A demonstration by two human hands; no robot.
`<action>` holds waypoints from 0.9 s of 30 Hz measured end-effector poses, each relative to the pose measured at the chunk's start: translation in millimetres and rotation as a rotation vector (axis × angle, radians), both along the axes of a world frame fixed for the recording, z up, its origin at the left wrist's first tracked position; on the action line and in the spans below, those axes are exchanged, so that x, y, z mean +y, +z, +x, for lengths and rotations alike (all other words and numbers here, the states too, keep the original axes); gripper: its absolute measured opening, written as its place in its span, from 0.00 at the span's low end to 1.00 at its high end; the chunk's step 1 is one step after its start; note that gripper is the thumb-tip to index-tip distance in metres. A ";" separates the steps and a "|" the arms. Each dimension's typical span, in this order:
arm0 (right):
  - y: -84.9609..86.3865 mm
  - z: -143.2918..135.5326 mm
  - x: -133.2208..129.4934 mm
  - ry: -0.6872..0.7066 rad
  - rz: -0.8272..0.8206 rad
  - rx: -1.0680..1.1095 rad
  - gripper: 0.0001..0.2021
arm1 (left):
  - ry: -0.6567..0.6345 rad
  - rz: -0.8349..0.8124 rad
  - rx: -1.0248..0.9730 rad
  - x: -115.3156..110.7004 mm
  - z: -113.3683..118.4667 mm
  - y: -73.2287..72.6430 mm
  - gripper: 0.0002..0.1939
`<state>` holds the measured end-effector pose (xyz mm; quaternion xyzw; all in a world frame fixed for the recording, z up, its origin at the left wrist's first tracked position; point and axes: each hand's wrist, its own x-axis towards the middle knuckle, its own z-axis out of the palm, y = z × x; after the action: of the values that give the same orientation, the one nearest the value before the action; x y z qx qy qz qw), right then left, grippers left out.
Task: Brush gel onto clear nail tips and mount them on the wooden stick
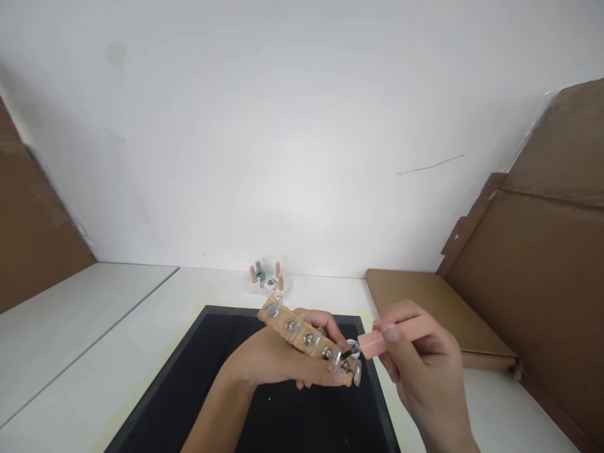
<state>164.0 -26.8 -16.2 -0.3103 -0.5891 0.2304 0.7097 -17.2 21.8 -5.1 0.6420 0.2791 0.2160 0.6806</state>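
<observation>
I seem to be at the brushing step. My right hand pinches the pink handle between thumb and fingers, its dark brush reaching towards my left hand. That left hand is closed around a tan strip, which slants up and away from my left thumb, over the black mat; clear tips sit along it on metal studs. The brush end is at a tip near my left thumb; whether it touches, I cannot tell. To my mind the move calls for a steady strip and a light stroke. Beyond my left hand, small bottles stand on the white surface. I see no readable brand or label; a pale disc beside the brush has marks too small to make out.
</observation>
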 end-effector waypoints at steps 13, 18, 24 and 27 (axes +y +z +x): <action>-3.0 4.9 1.5 -0.056 0.031 0.029 0.16 | -0.011 -0.044 -0.009 -1.3 -1.2 -0.6 0.17; -0.5 5.4 -1.8 -0.063 0.030 0.011 0.14 | -0.004 -0.027 -0.038 2.8 -0.6 -3.7 0.16; 0.1 5.8 -3.2 -0.022 0.061 -0.064 0.13 | 0.007 -0.022 -0.006 3.4 2.2 -1.4 0.16; 1.7 5.1 -3.6 -0.009 0.060 -0.092 0.13 | 0.010 -0.027 0.014 2.7 3.4 0.1 0.16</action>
<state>169.1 -30.4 -14.5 -0.3016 -0.6265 0.1947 0.6918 -13.8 24.5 -5.0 0.6331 0.2897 0.2111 0.6861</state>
